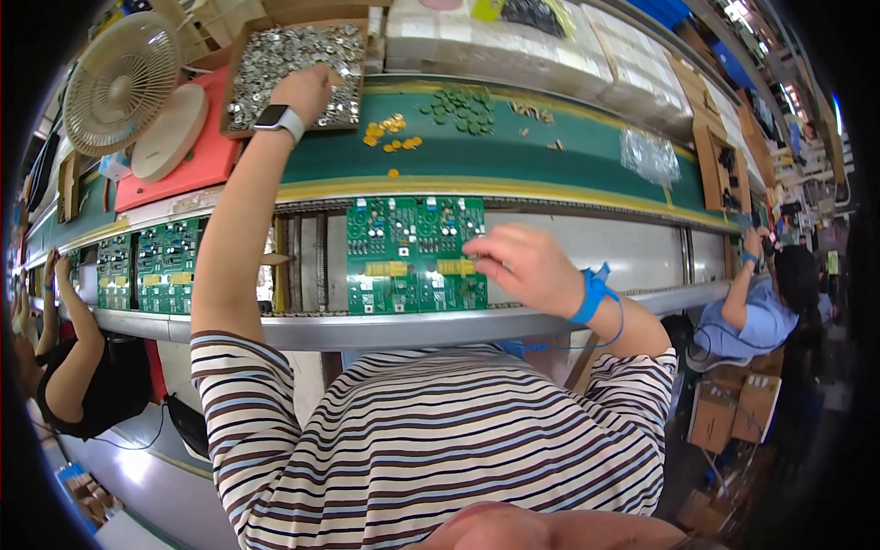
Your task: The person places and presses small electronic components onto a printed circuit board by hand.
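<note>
My left hand (306, 92), with a watch (279, 118) at the wrist, reaches into a cardboard box (339, 127) of small silvery metal parts (298, 53). Its fingers are bent down among the parts, and whatever they hold is hidden. Two joined green circuit boards (381, 240) lie on the rail line before me, each carrying a yellow component (456, 267). Over their right edge is my right hand (522, 264), fingers curled together near the yellow component. I cannot make out anything between those fingertips. A blue wrist strap (596, 293) circles that wrist.
Yellow discs (392, 130), green discs (461, 108) and small tan parts (532, 112) lie on the green bench, with a clear plastic bag (650, 155) farther right. A fan (121, 82) stands far left. More circuit boards (167, 266) sit leftward. Co-workers (756, 307) sit at both sides.
</note>
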The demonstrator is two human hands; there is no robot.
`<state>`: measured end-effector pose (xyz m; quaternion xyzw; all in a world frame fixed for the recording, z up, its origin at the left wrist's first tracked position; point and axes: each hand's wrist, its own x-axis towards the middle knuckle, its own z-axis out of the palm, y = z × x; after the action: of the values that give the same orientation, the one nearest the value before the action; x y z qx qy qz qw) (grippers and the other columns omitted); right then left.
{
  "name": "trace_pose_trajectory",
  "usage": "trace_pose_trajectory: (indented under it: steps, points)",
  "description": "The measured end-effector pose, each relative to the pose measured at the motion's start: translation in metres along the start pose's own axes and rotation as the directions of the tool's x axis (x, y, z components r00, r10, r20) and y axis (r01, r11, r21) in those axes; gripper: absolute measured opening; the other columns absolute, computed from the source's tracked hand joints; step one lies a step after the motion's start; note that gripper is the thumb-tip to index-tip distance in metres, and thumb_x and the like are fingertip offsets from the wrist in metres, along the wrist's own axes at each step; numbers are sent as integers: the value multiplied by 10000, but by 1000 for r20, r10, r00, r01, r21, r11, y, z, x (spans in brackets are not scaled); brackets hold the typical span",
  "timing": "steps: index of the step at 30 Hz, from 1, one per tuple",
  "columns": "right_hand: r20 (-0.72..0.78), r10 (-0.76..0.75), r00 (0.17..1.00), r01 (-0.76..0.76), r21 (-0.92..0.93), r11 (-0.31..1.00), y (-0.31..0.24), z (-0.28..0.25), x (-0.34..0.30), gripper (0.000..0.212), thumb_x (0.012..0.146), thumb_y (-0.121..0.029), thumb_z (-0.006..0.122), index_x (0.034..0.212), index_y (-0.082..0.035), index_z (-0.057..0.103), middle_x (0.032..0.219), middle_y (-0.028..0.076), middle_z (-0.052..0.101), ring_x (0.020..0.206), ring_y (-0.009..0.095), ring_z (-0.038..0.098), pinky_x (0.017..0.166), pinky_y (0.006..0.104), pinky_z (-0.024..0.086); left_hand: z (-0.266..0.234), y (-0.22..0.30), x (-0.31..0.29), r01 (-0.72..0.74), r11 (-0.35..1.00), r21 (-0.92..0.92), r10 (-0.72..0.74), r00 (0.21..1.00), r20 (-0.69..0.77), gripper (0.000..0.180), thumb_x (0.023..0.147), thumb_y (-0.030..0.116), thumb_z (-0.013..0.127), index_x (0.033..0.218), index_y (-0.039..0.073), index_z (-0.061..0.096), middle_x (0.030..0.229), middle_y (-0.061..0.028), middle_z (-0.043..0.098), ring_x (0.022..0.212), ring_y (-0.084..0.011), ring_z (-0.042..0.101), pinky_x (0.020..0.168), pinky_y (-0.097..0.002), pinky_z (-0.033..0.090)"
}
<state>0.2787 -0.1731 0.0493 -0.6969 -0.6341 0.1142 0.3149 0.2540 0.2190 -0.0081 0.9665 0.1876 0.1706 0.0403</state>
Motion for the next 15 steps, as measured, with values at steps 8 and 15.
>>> trace_pose_trajectory:
  steps: [8, 15]
  points:
    - [-64, -6, 998, -1, -103, 995, 12, 64, -62, 193, 695, -55, 669, 879, -62, 612, 818, 72, 563, 777, 258, 547, 732, 359, 440, -49, 96, -86, -171, 795, -581, 141, 985, -97, 79, 765, 75, 638, 838, 51, 619, 771, -114, 604, 691, -227, 616, 622, -316, 492]
    - [-147, -56, 988, 43, -93, 995, 17, 74, -68, 117, 692, -54, 650, 761, -58, 555, 764, 69, 538, 734, 258, 535, 711, 363, 435, -42, 174, -206, -217, 640, -737, 415, 905, 94, 187, 683, -9, 673, 862, 41, 664, 846, -94, 614, 744, -239, 618, 644, -309, 516]
